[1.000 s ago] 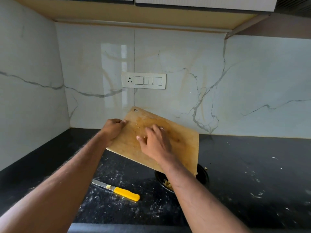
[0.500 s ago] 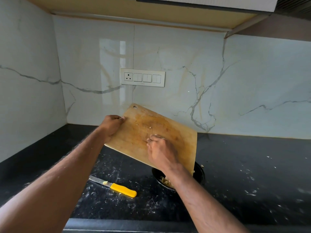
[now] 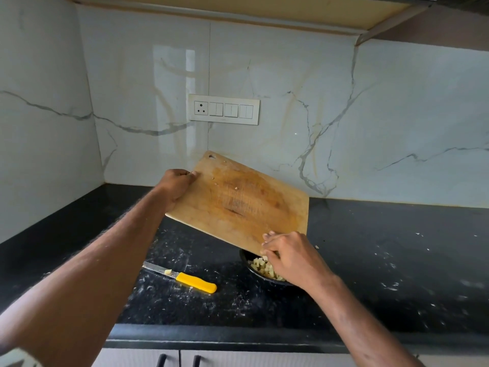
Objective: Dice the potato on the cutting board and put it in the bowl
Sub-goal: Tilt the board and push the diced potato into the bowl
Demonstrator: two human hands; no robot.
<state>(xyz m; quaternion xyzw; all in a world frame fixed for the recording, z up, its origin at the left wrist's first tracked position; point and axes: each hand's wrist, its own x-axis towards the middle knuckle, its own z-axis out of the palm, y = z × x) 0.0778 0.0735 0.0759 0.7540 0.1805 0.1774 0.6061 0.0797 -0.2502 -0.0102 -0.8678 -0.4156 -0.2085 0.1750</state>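
Since the earlier frame, right hand (image 3: 288, 254) has swept down the tilted wooden cutting board (image 3: 238, 202) to its low corner, fingers curled, contents indiscernible. Left hand (image 3: 176, 188) grips the high edge. Diced potato (image 3: 264, 267) lies in the black bowl (image 3: 254, 270), directly beneath.

Views: we have one, worn on our head
Facing: we look forward and down over a black counter (image 3: 370, 274) toward the marble wall (image 3: 344, 115) and its switch plate (image 3: 223, 112)
Nearness: our forearms run in from the bottom edge; the cabinet underside (image 3: 238, 11) caps the top
Lens: wide, with straight edges bowing near the borders
Overlap: none, as we have no second view
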